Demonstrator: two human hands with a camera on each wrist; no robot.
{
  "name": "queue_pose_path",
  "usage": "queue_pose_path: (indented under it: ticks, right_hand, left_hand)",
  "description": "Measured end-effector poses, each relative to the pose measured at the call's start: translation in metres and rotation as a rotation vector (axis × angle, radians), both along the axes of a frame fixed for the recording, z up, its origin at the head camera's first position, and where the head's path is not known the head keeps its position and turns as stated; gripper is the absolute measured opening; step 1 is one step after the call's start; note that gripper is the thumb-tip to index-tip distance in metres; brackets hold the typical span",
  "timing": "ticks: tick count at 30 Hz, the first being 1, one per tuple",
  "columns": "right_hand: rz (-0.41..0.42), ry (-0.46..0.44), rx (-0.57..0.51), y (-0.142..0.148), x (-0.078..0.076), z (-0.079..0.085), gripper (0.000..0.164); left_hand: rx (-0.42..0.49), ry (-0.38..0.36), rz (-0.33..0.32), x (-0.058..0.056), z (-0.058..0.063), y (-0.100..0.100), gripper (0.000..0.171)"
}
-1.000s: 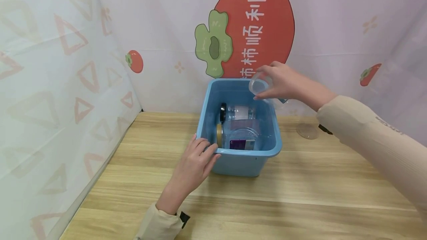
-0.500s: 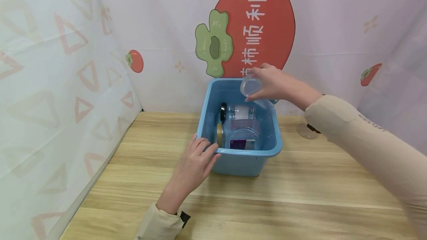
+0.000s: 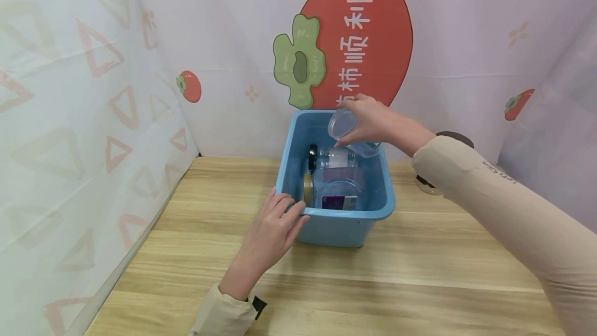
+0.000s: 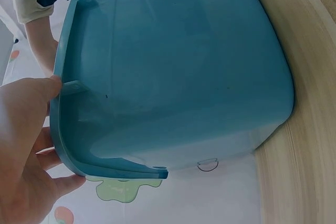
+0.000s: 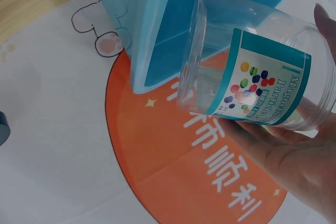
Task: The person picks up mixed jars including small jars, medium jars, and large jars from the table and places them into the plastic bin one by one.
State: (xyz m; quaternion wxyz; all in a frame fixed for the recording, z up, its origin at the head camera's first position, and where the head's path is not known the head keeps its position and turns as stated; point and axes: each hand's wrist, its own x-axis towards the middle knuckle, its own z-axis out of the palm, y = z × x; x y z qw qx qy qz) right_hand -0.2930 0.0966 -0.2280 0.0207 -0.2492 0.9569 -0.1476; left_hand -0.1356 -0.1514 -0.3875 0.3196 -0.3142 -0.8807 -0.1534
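Note:
My right hand (image 3: 373,122) grips a clear, lidless plastic jar (image 5: 262,80) with a teal-edged label showing coloured beads. Fingers and thumb curl round its rim end, and it tilts over the far right part of a blue plastic bin (image 3: 328,229). My left hand (image 3: 270,227) grips the bin's near left rim, thumb on the outside in the left wrist view. Inside the bin, a clear jar with a black lid (image 3: 312,158) lies on its side. Nearer the front lies another clear jar with a yellow lid (image 3: 307,190) and a purple label (image 3: 332,202).
Behind the right sleeve (image 3: 466,170) shows a dark round top (image 3: 456,137), with a clear round base (image 3: 425,185) on the wooden table (image 3: 420,263) below it. A printed cloth backdrop (image 3: 233,40) hangs right behind the bin, and another panel (image 3: 84,144) runs along the left.
My right hand has moved left and slightly down, bringing the jar from the bin's far right corner in over its opening. The left hand keeps its grip on the rim.

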Motion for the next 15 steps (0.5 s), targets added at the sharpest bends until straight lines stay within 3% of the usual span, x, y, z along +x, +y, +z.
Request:
queue_pose_path:
  ticks: [8,15]
  right_hand:
    - [0.015,0.008,0.011,0.001,0.000,-0.003,0.098]
    - [-0.006,0.030,-0.011,0.020,0.000,-0.004,0.101]
  left_hand:
    - [0.005,0.014,-0.009,-0.002,-0.002,0.000,0.026]
    - [0.007,0.012,-0.007,-0.002,-0.002,0.000,0.025]
